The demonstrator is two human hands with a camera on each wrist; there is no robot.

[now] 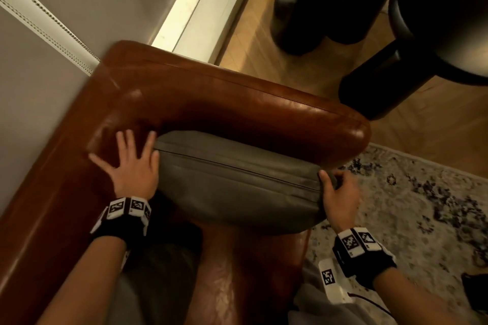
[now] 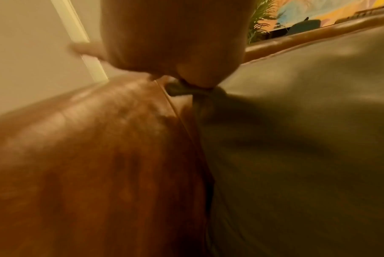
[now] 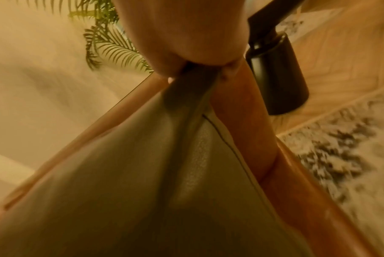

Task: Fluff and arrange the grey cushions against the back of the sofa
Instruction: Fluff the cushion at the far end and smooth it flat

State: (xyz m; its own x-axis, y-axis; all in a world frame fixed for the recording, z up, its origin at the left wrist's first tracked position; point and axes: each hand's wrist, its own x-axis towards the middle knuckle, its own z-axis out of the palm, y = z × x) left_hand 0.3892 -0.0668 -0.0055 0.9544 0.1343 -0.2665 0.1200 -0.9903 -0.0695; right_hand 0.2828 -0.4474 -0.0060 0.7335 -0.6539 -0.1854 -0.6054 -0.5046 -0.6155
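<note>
Cushion [image 1: 237, 182]: leaning in the sofa [image 1: 216, 97] corner, against its arm. My left hand [image 1: 133, 166], fingers spread, flat beside it; right hand [image 1: 340, 195] pinches its corner. Advice: pull corners evenly, seat upright.

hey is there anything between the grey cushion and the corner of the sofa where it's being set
Nothing visible. The grey cushion already lies against the brown leather sofa, by its armrest. The right hand pinches its right corner; the left hand lies open at its left end.
</note>
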